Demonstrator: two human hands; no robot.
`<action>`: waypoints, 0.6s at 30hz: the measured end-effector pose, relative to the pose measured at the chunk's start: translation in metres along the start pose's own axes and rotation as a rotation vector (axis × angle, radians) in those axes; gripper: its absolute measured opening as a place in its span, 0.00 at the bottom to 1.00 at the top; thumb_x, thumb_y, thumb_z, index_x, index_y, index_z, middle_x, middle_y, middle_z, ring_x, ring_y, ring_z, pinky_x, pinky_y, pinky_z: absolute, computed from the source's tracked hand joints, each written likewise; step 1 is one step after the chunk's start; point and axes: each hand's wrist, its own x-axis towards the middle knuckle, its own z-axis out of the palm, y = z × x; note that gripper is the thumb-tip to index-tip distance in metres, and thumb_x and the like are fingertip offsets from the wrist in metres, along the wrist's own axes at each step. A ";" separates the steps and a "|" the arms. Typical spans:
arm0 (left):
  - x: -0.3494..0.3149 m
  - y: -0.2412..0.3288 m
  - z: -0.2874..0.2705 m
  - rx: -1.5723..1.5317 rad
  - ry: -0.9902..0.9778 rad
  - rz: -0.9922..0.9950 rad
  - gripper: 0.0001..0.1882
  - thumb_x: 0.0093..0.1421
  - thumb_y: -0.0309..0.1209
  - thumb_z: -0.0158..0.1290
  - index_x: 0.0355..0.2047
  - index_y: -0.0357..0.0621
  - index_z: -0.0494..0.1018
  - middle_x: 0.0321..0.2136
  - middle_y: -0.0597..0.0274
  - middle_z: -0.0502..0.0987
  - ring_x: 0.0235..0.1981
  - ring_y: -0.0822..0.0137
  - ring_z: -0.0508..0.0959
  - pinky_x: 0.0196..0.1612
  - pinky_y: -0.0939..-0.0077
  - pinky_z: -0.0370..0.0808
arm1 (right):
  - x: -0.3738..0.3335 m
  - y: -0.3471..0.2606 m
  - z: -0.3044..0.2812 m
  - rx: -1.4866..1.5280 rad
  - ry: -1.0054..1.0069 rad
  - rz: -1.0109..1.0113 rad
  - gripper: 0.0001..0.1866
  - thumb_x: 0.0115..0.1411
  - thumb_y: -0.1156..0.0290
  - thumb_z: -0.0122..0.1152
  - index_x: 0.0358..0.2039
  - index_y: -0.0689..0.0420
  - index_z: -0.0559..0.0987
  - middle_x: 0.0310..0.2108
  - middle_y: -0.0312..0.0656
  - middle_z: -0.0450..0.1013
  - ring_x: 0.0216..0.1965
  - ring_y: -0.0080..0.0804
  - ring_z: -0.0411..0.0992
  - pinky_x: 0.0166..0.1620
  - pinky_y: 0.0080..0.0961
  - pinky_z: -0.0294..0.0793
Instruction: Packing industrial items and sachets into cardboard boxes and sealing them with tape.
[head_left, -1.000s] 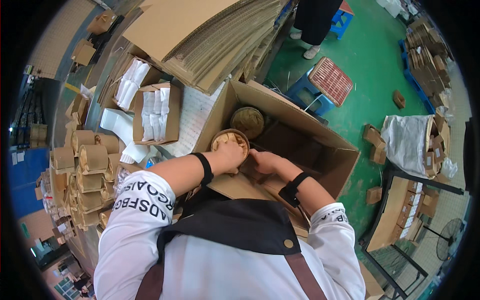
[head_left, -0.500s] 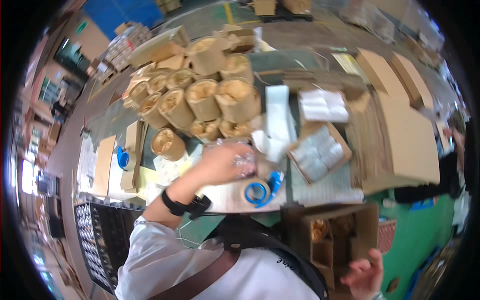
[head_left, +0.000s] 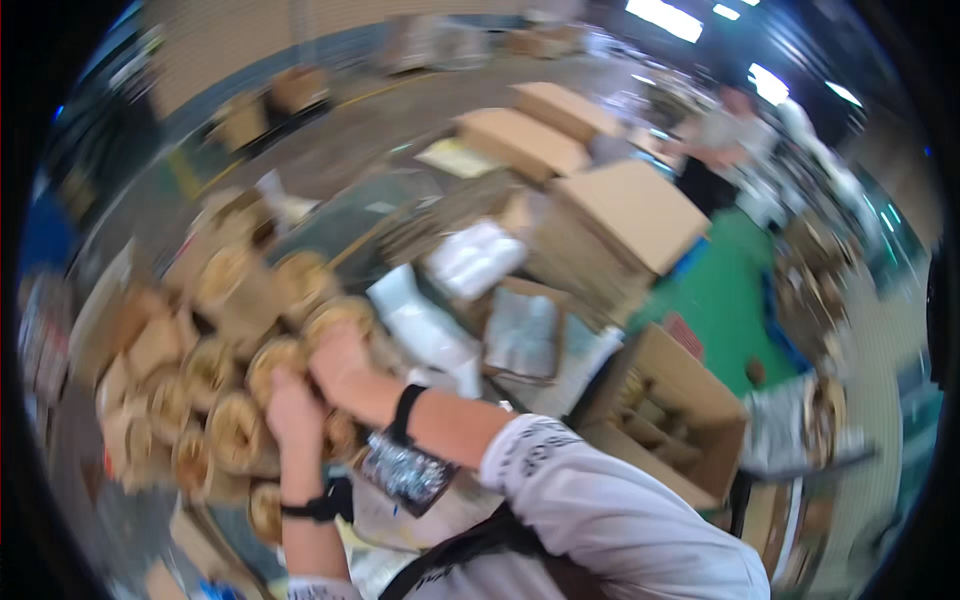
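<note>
Both of my hands reach forward onto a cluster of brown paper-wrapped cylinders with crumpled open tops. My left hand [head_left: 294,400] touches the rim of one paper-wrapped cylinder [head_left: 275,358]. Just to its right, my right hand [head_left: 340,360] is at the top of a neighbouring paper-wrapped cylinder [head_left: 345,312]. Motion smears the fingers of both hands and the paper hides part of them, so their grip is unclear. A bubble-wrapped dark item [head_left: 408,472] lies on the table close below my right wrist.
White packets [head_left: 478,258] and a small carton of clear-wrapped pieces [head_left: 522,335] sit beyond my right forearm. An open carton [head_left: 690,400] holding paper-wrapped pieces stands at the right. Flat cardboard and large boxes [head_left: 632,215] are stacked behind. Another person [head_left: 725,140] stands far right.
My left hand has left the bubble-wrapped item and moved to the paper-wrapped cylinders. My right hand has come from beside the open carton to join it. The view has turned to the right.
</note>
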 end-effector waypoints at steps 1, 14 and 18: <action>-0.002 -0.010 -0.009 0.064 0.029 0.009 0.25 0.56 0.46 0.54 0.41 0.34 0.66 0.30 0.37 0.77 0.33 0.43 0.79 0.37 0.53 0.75 | 0.006 -0.010 0.006 0.202 0.023 0.059 0.15 0.53 0.66 0.55 0.41 0.52 0.81 0.46 0.43 0.73 0.52 0.41 0.66 0.50 0.42 0.63; 0.024 -0.020 0.011 0.092 -0.097 -0.013 0.31 0.57 0.54 0.52 0.38 0.32 0.75 0.35 0.40 0.77 0.40 0.49 0.78 0.43 0.61 0.73 | -0.349 0.235 -0.050 2.115 0.351 0.317 0.26 0.49 0.75 0.70 0.50 0.65 0.72 0.45 0.43 0.75 0.46 0.29 0.73 0.51 0.28 0.72; -0.003 -0.045 -0.013 0.036 -0.073 -0.048 0.27 0.58 0.47 0.56 0.40 0.29 0.73 0.36 0.48 0.78 0.38 0.59 0.77 0.43 0.68 0.72 | -0.506 0.334 0.000 2.136 0.608 0.579 0.27 0.52 0.76 0.66 0.53 0.65 0.70 0.48 0.44 0.73 0.50 0.31 0.72 0.54 0.31 0.70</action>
